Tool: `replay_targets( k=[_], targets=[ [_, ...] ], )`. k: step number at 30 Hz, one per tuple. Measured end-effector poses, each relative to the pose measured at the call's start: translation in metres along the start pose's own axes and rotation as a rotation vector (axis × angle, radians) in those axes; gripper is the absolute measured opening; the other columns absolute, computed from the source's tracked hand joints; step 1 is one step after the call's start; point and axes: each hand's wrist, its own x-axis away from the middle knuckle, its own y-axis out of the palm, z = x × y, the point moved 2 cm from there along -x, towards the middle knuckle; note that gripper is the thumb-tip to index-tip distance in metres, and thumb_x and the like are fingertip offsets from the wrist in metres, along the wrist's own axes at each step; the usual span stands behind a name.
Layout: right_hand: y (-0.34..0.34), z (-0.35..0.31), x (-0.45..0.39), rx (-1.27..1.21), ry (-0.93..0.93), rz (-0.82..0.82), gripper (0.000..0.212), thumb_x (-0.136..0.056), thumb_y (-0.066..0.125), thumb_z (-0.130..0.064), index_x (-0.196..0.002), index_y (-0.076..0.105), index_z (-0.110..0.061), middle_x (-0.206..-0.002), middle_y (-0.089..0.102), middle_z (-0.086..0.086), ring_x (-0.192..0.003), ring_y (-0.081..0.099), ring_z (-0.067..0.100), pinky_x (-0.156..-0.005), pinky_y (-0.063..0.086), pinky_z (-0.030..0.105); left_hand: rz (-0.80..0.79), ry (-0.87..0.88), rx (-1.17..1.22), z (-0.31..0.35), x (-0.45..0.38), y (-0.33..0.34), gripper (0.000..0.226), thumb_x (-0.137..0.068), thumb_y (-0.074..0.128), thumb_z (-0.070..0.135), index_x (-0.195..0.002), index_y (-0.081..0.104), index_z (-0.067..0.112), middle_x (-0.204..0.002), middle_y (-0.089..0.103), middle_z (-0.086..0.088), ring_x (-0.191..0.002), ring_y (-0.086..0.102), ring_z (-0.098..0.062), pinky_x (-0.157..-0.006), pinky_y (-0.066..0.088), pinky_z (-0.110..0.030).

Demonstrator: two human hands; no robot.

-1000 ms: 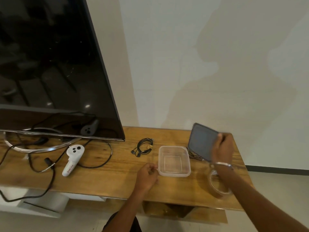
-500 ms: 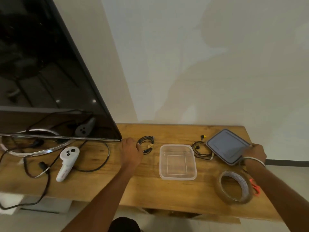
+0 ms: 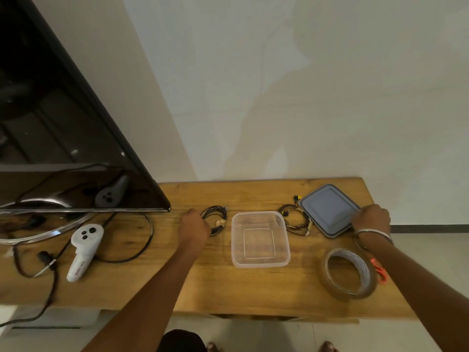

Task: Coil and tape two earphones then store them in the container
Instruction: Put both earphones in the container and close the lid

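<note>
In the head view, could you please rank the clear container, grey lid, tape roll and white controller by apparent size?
1. Clear container.
2. Grey lid and tape roll: look alike; the tape lies nearer the camera, so unranked.
3. White controller.

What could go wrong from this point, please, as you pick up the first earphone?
1. The black earphone under the left hand is a loose bundle; lifting it by one strand may uncoil or tangle it.
2. The second earphone lies right against the lid under the right hand; shifting the lid could drag its cable.
3. The tape roll sits near the table's front edge, where the right forearm might knock it.
</note>
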Motion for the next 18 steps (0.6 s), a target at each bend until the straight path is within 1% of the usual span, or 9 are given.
replay_targets(
  k=[2,5,7,9,10,12,13,15,18],
  targets=[
    [0.002,0.0,0.002,0.033,-0.012,-0.012,0.025,-0.089,0.043,-0.001,-0.102,0.055,0.016,-0.113,0.052,0.035,-0.097,0.053,0.047,-0.089,0.045,0.046,-0.02,-0.006,-0.016,-0.002,0.003,-0.001,0.018,-0.089,0.058,0.011,-0.103,0.062,0.001,-0.102,0.064,-0.016,-0.088,0.062,-0.027,-0.067,0.047,-0.031],
    [0.004,-0.004,0.008,0.132,-0.032,-0.005,0.031,-0.087,0.047,-0.003,-0.113,0.049,0.014,-0.123,0.041,0.032,-0.107,0.046,0.047,-0.096,0.041,0.051,-0.034,-0.001,-0.067,-0.005,0.004,-0.002,0.014,-0.088,0.06,0.01,-0.099,0.061,0.001,-0.098,0.065,-0.015,-0.078,0.058,-0.023,-0.062,0.043,-0.029],
    [0.007,-0.013,0.016,0.27,-0.123,0.065,0.036,-0.084,0.05,-0.003,-0.117,0.047,0.01,-0.128,0.036,0.029,-0.111,0.04,0.045,-0.096,0.038,0.052,-0.028,0.005,-0.107,-0.007,0.006,-0.002,0.012,-0.088,0.06,0.009,-0.098,0.061,0.002,-0.097,0.065,-0.014,-0.072,0.051,-0.018,-0.06,0.041,-0.028],
    [0.012,-0.03,0.024,0.298,-0.265,0.092,0.038,-0.083,0.053,-0.005,-0.12,0.049,0.004,-0.131,0.036,0.025,-0.113,0.039,0.042,-0.095,0.036,0.049,-0.028,0.032,-0.173,-0.007,0.007,-0.001,0.013,-0.089,0.06,0.009,-0.1,0.062,0.003,-0.098,0.064,-0.012,-0.071,0.048,-0.016,-0.06,0.041,-0.027],
    [0.018,-0.04,0.027,0.33,-0.351,0.059,0.037,-0.084,0.052,-0.009,-0.121,0.051,-0.001,-0.131,0.039,0.021,-0.115,0.039,0.04,-0.096,0.037,0.046,-0.031,0.045,-0.205,-0.006,0.007,0.0,0.014,-0.09,0.059,0.01,-0.101,0.063,0.003,-0.099,0.064,-0.012,-0.072,0.049,-0.016,-0.061,0.042,-0.027],
    [0.034,-0.059,0.035,0.408,-0.545,-0.073,0.033,-0.09,0.048,-0.018,-0.121,0.056,-0.009,-0.129,0.046,0.013,-0.118,0.041,0.033,-0.097,0.038,0.04,-0.041,0.056,-0.242,-0.005,0.008,0.0,0.016,-0.09,0.056,0.008,-0.102,0.065,0.004,-0.101,0.063,-0.013,-0.077,0.056,-0.02,-0.065,0.044,-0.028],
    [0.043,-0.066,0.038,0.416,-0.604,-0.131,0.031,-0.093,0.047,-0.022,-0.119,0.057,-0.011,-0.128,0.048,0.01,-0.118,0.042,0.03,-0.097,0.04,0.038,-0.043,0.057,-0.251,-0.004,0.008,-0.001,0.016,-0.09,0.056,0.006,-0.102,0.066,0.004,-0.101,0.063,-0.014,-0.081,0.06,-0.022,-0.066,0.045,-0.028],
    [0.056,-0.077,0.045,0.404,-0.606,-0.202,0.031,-0.093,0.051,-0.027,-0.117,0.058,-0.01,-0.127,0.046,0.009,-0.117,0.042,0.03,-0.097,0.042,0.04,-0.046,0.062,-0.255,-0.004,0.009,-0.004,0.017,-0.089,0.055,0.004,-0.1,0.068,0.004,-0.101,0.064,-0.014,-0.087,0.063,-0.025,-0.065,0.044,-0.028],
    [0.069,-0.084,0.049,0.497,-0.584,-0.215,0.035,-0.091,0.054,-0.029,-0.12,0.055,-0.009,-0.128,0.043,0.01,-0.118,0.042,0.031,-0.096,0.043,0.041,-0.043,0.088,-0.216,-0.008,0.011,-0.004,0.017,-0.09,0.051,0.003,-0.1,0.065,0.001,-0.104,0.061,-0.016,-0.089,0.062,-0.026,-0.067,0.044,-0.029]
  ],
)
